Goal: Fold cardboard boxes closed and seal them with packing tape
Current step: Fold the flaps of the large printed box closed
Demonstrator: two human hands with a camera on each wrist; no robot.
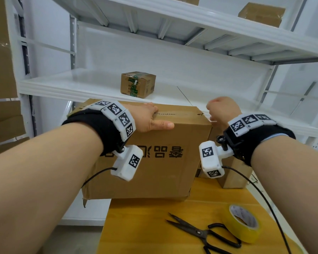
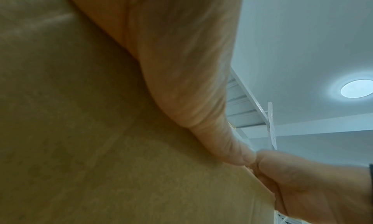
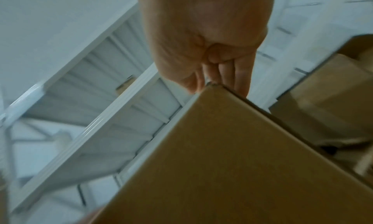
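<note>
A large brown cardboard box (image 1: 154,176) with printed characters stands on the wooden table (image 1: 145,231). Its top flaps are folded down, with a seam along the top front edge. My left hand (image 1: 151,120) rests on the top near the front edge, thumb straight along the front face. In the left wrist view that thumb (image 2: 191,83) lies against the box (image 2: 80,131). My right hand (image 1: 220,110) is curled at the box's top right corner. In the right wrist view its thumb and fingers (image 3: 220,71) sit on either side of that corner (image 3: 222,163).
A yellow tape roll (image 1: 243,223) and black scissors (image 1: 200,231) lie on the table in front of the box. A smaller cardboard box (image 1: 235,175) stands right of the big one. A small taped box (image 1: 138,84) sits on the white shelf (image 1: 81,85) behind.
</note>
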